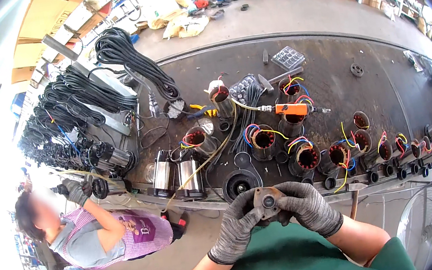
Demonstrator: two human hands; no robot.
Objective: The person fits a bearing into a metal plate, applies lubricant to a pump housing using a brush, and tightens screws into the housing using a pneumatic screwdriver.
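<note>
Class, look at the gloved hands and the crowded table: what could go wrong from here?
1. The left hand and right hand hold the flanged metal part near the edge of the table; if the grip slips, it could drop.
2. The orange tool seems to lie across a motor housing and might slide off.
3. Loose coloured wires stick out of the housings and could snag.

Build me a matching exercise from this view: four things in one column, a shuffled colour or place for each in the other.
1. metal part
2. power tool
3. large fan
4. coiled cable

A. black
B. at the picture's lower right
C. held by the left hand and right hand
D. orange

Pairs: 1-C, 2-D, 3-B, 4-A
</note>
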